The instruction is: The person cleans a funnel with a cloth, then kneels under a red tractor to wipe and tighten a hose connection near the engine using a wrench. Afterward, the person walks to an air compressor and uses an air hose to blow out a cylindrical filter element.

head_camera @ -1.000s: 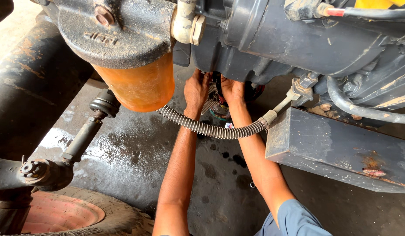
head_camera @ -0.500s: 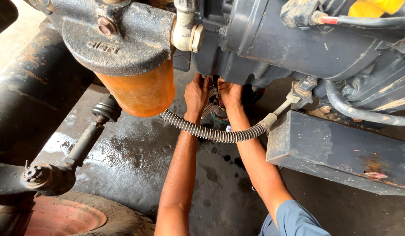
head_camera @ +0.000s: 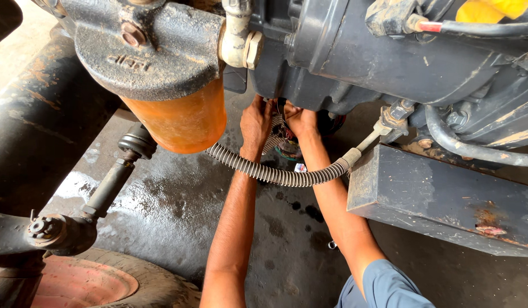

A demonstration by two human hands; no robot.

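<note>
Both my arms reach down under a dark grey engine block (head_camera: 355, 51). My left hand (head_camera: 256, 122) and my right hand (head_camera: 301, 120) are close together, fingers tucked up against a part hidden beneath the block; what they grip is out of sight. A ribbed grey flexible hose (head_camera: 275, 174) sags across in front of both forearms. An orange filter canister (head_camera: 181, 120) hangs under a cast grey filter head (head_camera: 147, 54) just left of my left hand.
A dark steel frame rail (head_camera: 446, 199) runs at right. A steering rod with ball joint (head_camera: 64, 231) and a red wheel hub with tyre (head_camera: 81, 282) sit at lower left. The concrete floor (head_camera: 161, 205) below is wet and oil-stained. A yellow part (head_camera: 492, 8) is at top right.
The view has drifted slightly, so the engine and filter sit lower and larger in frame. My hands stay in the same spot under the block.
</note>
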